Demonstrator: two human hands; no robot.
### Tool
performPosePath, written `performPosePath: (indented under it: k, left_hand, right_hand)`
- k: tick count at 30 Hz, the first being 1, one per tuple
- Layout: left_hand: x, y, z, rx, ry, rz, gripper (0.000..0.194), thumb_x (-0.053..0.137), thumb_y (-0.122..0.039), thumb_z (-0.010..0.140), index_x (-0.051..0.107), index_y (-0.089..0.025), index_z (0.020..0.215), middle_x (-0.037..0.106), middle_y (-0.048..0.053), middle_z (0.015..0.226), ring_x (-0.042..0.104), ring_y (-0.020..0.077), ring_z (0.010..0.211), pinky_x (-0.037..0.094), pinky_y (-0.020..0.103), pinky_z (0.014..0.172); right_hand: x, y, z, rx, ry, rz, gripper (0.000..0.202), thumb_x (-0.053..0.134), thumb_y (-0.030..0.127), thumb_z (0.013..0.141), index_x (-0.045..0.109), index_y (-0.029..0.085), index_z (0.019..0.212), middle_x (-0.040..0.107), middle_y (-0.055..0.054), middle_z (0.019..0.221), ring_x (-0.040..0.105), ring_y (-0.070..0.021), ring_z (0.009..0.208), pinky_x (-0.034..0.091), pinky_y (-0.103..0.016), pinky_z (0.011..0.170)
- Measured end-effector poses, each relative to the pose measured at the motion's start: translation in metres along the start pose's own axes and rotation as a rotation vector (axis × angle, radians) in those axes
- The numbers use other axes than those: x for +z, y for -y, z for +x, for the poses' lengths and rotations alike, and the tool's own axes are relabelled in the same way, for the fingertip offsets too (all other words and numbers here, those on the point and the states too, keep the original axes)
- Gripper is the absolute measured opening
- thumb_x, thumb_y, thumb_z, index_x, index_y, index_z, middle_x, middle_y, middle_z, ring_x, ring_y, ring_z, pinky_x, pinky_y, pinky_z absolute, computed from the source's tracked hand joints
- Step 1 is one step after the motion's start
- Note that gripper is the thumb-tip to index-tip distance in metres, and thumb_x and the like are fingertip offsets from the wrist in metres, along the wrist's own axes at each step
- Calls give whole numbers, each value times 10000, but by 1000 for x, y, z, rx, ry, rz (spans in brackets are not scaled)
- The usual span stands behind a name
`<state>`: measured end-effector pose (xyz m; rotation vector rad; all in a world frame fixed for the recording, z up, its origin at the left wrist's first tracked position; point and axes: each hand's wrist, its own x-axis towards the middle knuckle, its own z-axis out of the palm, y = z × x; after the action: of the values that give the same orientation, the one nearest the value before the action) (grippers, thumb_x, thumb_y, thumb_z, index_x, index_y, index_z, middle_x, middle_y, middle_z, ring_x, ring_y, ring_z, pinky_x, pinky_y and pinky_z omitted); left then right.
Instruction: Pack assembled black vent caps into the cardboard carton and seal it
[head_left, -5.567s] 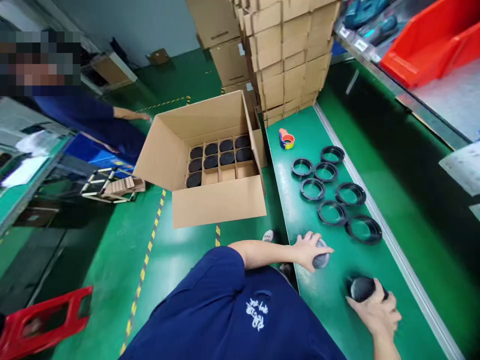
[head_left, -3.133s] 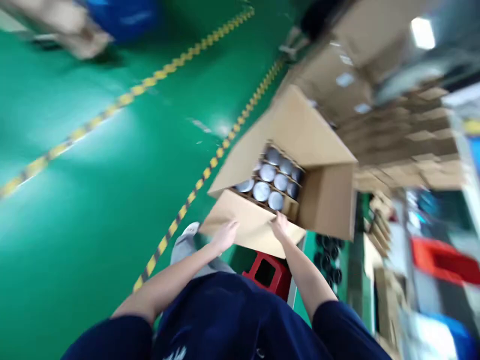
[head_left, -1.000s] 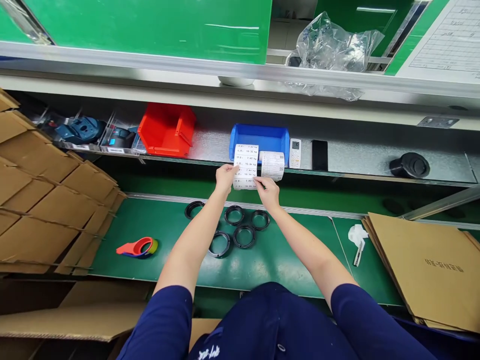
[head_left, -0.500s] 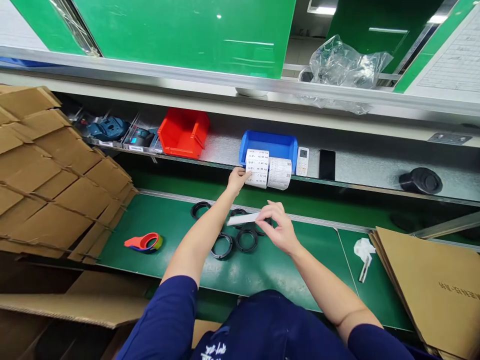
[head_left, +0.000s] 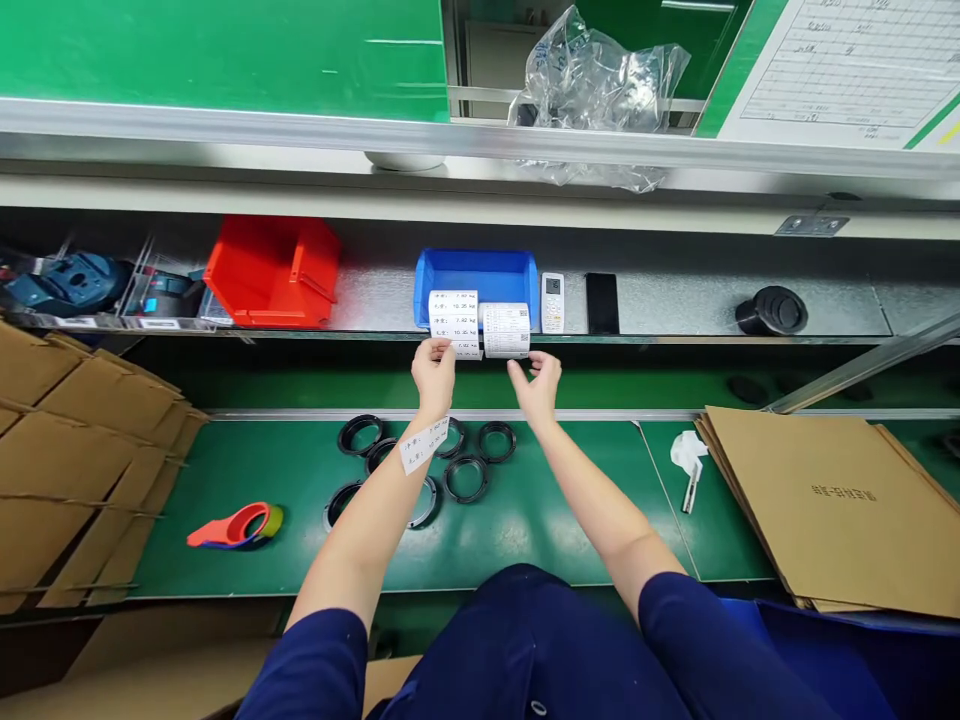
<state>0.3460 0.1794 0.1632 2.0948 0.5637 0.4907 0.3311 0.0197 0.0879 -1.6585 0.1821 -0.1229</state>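
Note:
Two rolls of printed white labels hang over the front of a blue bin (head_left: pixel 480 262) on the shelf. My left hand (head_left: pixel 433 378) is closed at the lower left edge of the left label roll (head_left: pixel 454 315), its fingertips on the paper. At the bottom right corner of the right label roll (head_left: pixel 507 328) is my right hand (head_left: pixel 537 388); its thumb and forefinger are apart, and I cannot tell whether they touch the paper. A loose printed label (head_left: pixel 424 445) sticks to my left forearm. Several black rings (head_left: pixel 466 480) lie on the green bench below, some partly behind that arm.
Along the shelf are a red bin (head_left: pixel 274 272), a white remote (head_left: pixel 553 303), a black phone (head_left: pixel 601 304) and a black round object (head_left: pixel 772 311). A red tape dispenser (head_left: pixel 234 527) lies on the bench. Flattened cardboard (head_left: pixel 840 500) is stacked right, more cardboard (head_left: pixel 82 470) left.
The label strip from my right hand is now on my left forearm. My right hand has moved up to the right roll. The view has shifted right.

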Motion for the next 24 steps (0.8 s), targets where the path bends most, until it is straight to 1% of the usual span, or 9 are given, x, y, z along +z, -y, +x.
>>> performPosePath:
  k: [2, 5, 8, 11, 13, 15, 18, 22, 24]
  left_hand:
    - [8, -4, -4, -20, 117, -47, 148, 634, -211, 822, 655, -180, 965, 682, 74, 961, 655, 206, 936, 508, 338, 900]
    - [25, -11, -6, -43, 182, -50, 229, 686, -199, 806, 627, -181, 1026, 693, 104, 1080, 656, 221, 1060, 493, 340, 961]
    - [40, -19, -6, -106, 181, 16, 268, 748, -271, 806, 588, -182, 1002, 691, 100, 1029, 664, 213, 965, 506, 331, 869]
    - [48, -24, -3, -223, 229, -29, 365, 808, -311, 773, 551, -186, 1000, 683, 56, 889, 649, 184, 812, 481, 298, 746]
    - [52, -27, 0, -319, 242, -95, 363, 825, -279, 747, 544, -182, 955, 665, 31, 812, 637, 173, 766, 464, 288, 725]
    - [57, -30, 3, -378, 218, -128, 332, 823, -243, 733, 539, -179, 894, 649, 19, 778, 629, 167, 757, 460, 286, 729]
    - [65, -36, 6, -389, 161, -121, 325, 809, -220, 731, 507, -191, 848, 604, -16, 722, 589, 143, 705, 443, 272, 706]
    - [72, -51, -9, -397, 56, -72, 413, 867, -274, 673, 473, -209, 778, 528, -53, 635, 508, 116, 603, 413, 263, 645]
    - [76, -52, -17, -401, -11, -38, 464, 913, -334, 617, 484, -207, 739, 514, -55, 608, 489, 111, 572, 422, 274, 634]
  right_hand:
    - [-2, -27, 28, 117, 41, 45, 481, 668, 492, 830, 593, 132, 1141, 622, -202, 1237, 566, -269, 1140, 487, -424, 966]
    - [1, -48, 45, 147, 240, 237, 380, 629, 503, 834, 612, 167, 1012, 714, -124, 1065, 647, -232, 1008, 517, -387, 920]
    - [-2, -47, 36, 134, 275, 335, 364, 606, 478, 862, 594, 179, 1070, 738, -66, 899, 683, -208, 873, 538, -347, 835]
    - [-16, -35, 24, 79, 246, 329, 467, 587, 430, 907, 527, 188, 1301, 759, -58, 933, 706, -206, 900, 543, -335, 839]
    - [-25, -29, 23, 37, 229, 294, 438, 579, 423, 923, 552, 206, 1302, 765, -65, 983, 720, -215, 941, 549, -334, 845]
    - [-30, -26, 27, 6, 231, 264, 351, 581, 429, 924, 634, 221, 1201, 769, -69, 1015, 730, -230, 987, 557, -335, 852]
    - [-30, -25, 35, -23, 230, 264, 301, 598, 451, 910, 712, 224, 1073, 774, -72, 1059, 738, -245, 1001, 569, -343, 864]
    - [-35, -29, 34, -103, 178, 244, 350, 593, 516, 910, 758, 212, 965, 776, -93, 1009, 731, -264, 934, 564, -407, 894]
    - [-41, -40, 34, -190, 117, 154, 374, 574, 532, 922, 774, 217, 908, 767, -114, 966, 714, -299, 955, 536, -479, 929]
